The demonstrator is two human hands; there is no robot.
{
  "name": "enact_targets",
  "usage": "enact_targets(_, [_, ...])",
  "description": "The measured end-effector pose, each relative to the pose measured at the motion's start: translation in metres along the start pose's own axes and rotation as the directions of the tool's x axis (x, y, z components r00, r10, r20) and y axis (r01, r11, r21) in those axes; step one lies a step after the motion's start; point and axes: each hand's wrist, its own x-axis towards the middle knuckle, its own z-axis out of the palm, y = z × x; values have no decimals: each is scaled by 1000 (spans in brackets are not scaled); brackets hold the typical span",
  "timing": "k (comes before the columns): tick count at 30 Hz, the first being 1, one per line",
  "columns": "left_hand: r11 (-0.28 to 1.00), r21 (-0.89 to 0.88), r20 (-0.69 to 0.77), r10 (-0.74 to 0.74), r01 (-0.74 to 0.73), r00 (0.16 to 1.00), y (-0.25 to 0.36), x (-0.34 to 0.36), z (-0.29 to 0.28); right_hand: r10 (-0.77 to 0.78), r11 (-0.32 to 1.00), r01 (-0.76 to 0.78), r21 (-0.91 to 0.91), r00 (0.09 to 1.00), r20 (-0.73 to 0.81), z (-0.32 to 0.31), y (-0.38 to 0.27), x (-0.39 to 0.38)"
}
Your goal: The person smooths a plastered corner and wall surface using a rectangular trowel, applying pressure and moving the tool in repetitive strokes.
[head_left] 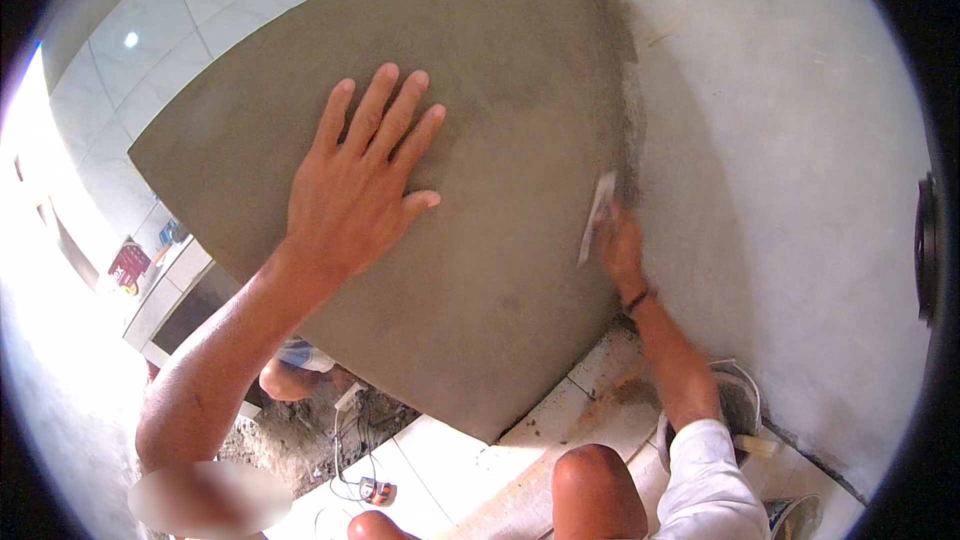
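A large grey slab of smooth cement plaster [500, 270] fills the middle of the view. My left hand [350, 185] lies flat against it with the fingers spread, holding nothing. At the slab's right border, beside the pale wall, my right hand [622, 245] grips a thin, light-coloured flat trowel [598, 220]. The trowel's long edge lies against the plaster near the corner; the fingers and its handle are partly blurred. Darker, rougher cement [632, 110] runs along the joint where slab and wall meet.
On the lower right stand a bucket [738, 395] with a wire handle and another container [797, 518]. A cable and a small orange-black device [375, 491] lie on the floor tiles. Another person's leg [288, 380] shows beneath the slab. A tiled ledge [165, 300] stands left.
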Motion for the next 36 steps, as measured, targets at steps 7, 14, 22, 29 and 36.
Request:
enact_targets(7, [997,40,92,57,-61,994,-2,-35,-4,-298,954,297,42,954,22,-50,-192,37])
enact_targets(14, [992,52,149,109,-118,983,16,-64,5,89,995,-77,64,977,-196,-23,-95,62])
enact_targets(22, [971,156,266,135,-180,955,28,-101,1,-428,890,455,20,851,-303,-61,-256,74])
enact_targets(29, [958,177,335,156,-225,929,35,-143,-4,-566,815,571,94,821,-79,-26,-212,-33])
enact_targets(36, [963,160,387,140,-216,912,37,-192,-2,-231,935,272,230,954,-189,-42,-236,35])
